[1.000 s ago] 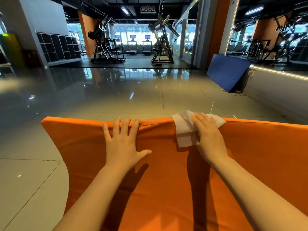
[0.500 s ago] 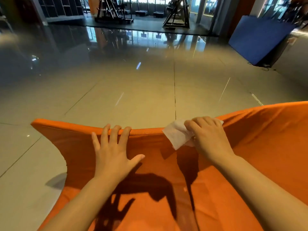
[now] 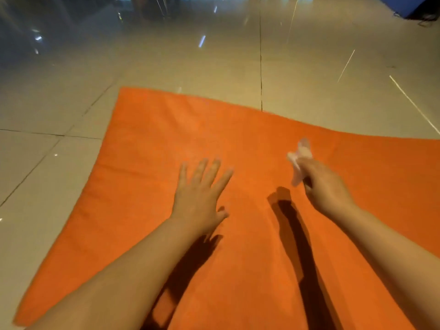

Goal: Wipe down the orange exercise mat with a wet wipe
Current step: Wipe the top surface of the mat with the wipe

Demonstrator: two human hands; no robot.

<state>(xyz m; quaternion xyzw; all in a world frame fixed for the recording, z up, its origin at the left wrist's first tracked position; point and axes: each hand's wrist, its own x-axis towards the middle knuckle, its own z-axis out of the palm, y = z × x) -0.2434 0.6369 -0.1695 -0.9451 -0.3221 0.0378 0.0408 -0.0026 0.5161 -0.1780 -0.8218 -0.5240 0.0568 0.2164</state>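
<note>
The orange exercise mat (image 3: 166, 144) lies spread out on the tiled floor and fills the lower part of the head view. My left hand (image 3: 201, 196) hovers over its middle with fingers straight and spread, holding nothing. My right hand (image 3: 323, 186) is to the right of it, above the mat, and grips a crumpled white wet wipe (image 3: 301, 156) that sticks out past the fingers. The picture is blurred by motion, so whether either hand touches the mat cannot be told.
Glossy grey floor tiles (image 3: 238, 63) surround the mat on the left and far side. A blue mat (image 3: 409, 5) stands at the far right top corner with a dark cable beside it.
The mat's far edge, held upright before, now lies flat on the floor. Both hands have come off that edge and hover over the mat. The wipe is now bunched in my right hand.
</note>
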